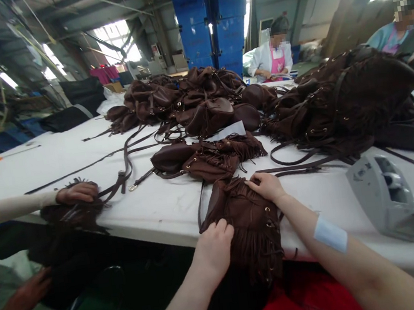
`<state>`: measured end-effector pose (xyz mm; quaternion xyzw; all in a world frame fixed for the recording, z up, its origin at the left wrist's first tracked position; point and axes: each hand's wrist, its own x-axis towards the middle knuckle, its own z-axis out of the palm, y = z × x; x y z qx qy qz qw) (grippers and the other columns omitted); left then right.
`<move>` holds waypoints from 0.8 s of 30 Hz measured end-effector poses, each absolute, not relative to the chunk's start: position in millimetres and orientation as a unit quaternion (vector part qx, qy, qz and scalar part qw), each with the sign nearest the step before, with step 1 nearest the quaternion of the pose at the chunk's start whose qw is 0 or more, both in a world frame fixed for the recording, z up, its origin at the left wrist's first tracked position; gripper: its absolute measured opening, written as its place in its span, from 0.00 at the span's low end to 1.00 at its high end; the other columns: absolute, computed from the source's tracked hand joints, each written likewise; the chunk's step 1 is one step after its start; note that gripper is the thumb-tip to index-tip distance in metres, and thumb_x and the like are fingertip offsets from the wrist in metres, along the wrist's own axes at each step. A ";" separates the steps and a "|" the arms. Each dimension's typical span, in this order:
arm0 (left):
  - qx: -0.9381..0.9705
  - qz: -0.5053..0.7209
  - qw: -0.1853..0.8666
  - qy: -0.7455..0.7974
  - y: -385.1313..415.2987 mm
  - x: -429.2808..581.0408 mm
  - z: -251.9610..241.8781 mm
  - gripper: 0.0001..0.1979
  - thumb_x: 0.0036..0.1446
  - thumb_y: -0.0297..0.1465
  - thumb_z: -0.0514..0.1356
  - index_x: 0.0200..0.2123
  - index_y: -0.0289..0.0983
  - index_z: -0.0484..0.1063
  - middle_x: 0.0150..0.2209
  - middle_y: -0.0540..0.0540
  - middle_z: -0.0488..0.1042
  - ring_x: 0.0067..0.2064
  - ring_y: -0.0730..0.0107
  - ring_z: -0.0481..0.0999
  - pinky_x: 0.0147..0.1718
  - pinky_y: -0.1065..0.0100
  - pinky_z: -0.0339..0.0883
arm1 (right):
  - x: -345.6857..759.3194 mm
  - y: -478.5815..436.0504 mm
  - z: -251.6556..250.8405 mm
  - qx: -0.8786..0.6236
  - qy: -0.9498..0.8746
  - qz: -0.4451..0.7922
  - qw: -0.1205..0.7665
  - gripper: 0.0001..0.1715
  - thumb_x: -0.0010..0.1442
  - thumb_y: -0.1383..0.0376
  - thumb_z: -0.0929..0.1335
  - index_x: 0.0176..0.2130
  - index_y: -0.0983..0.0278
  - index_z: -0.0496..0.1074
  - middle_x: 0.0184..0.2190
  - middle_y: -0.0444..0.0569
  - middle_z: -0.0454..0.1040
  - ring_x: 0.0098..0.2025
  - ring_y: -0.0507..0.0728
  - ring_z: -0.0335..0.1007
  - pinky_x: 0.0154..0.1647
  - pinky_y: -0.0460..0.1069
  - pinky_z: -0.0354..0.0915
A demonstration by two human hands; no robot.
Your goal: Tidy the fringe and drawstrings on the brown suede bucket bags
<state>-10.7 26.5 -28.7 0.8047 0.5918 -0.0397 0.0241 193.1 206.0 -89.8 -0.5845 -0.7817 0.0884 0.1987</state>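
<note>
A dark brown fringed bag (251,220) lies over the table's front edge, its fringe hanging down. My left hand (215,243) grips its near left side with fingers curled into the material. At the bag's far edge, my right hand (266,187) pinches the fringed part between thumb and fingers. Brass eyelets show on its right side. Just behind it rests another brown fringed bag (207,159) with a strap and a metal clip.
Heaped brown bags (191,96) cover the back of the white table (152,203), with another pile (343,91) at right. A grey device (391,197) stands right. A co-worker's hand (78,193) holds a bag at left. Two people sit beyond, near blue cabinets (193,24).
</note>
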 end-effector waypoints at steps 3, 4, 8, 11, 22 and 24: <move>0.802 -0.052 0.057 0.593 5.2 -18.7 -35.4 0.16 0.55 0.16 0.48 0.39 0.38 0.69 0.41 0.46 0.72 0.41 0.63 0.72 0.39 0.64 0.69 | 192.7 206.8 -90.5 -0.582 -0.783 0.091 0.200 0.21 0.60 0.47 0.64 0.33 0.58 0.76 0.33 0.46 0.78 0.38 0.56 0.72 0.37 0.48 0.59; 0.797 -0.060 0.066 0.597 -3.6 -22.4 -38.5 0.16 0.55 0.16 0.49 0.39 0.38 0.69 0.40 0.46 0.72 0.40 0.63 0.73 0.39 0.64 0.69 | 192.6 207.0 -90.7 -0.582 -0.783 0.092 0.199 0.21 0.60 0.47 0.64 0.33 0.58 0.76 0.33 0.46 0.78 0.38 0.56 0.72 0.37 0.48 0.59; 0.782 -0.071 0.075 0.615 -43.5 -46.3 -53.6 0.15 0.54 0.16 0.49 0.34 0.39 0.69 0.36 0.48 0.72 0.38 0.64 0.73 0.37 0.64 0.70 | 192.9 208.1 -92.2 -0.586 -0.781 0.095 0.194 0.22 0.60 0.46 0.64 0.34 0.59 0.77 0.34 0.47 0.78 0.38 0.57 0.72 0.37 0.48 0.59; 0.763 -0.019 0.050 0.644 -70.5 -70.5 -61.9 0.14 0.55 0.17 0.49 0.30 0.39 0.69 0.32 0.49 0.72 0.34 0.68 0.73 0.34 0.67 0.69 | 193.4 209.0 -93.0 -0.585 -0.781 0.093 0.195 0.22 0.60 0.46 0.64 0.34 0.59 0.77 0.34 0.48 0.78 0.39 0.57 0.72 0.37 0.48 0.59; 0.792 0.149 -0.110 0.582 -1.5 -44.2 -31.8 0.17 0.58 0.26 0.56 0.52 0.34 0.69 0.54 0.40 0.69 0.56 0.57 0.66 0.56 0.57 0.63 | 191.9 205.7 -90.1 -0.594 -0.773 0.096 0.201 0.20 0.60 0.47 0.65 0.33 0.59 0.76 0.34 0.47 0.78 0.39 0.57 0.72 0.37 0.48 0.60; 0.799 0.095 -0.097 0.586 17.9 -36.4 -30.4 0.15 0.57 0.23 0.55 0.47 0.35 0.72 0.51 0.41 0.71 0.53 0.56 0.68 0.52 0.57 0.66 | 191.8 205.5 -89.3 -0.596 -0.772 0.096 0.199 0.20 0.60 0.47 0.65 0.33 0.59 0.76 0.34 0.47 0.78 0.39 0.56 0.72 0.37 0.48 0.60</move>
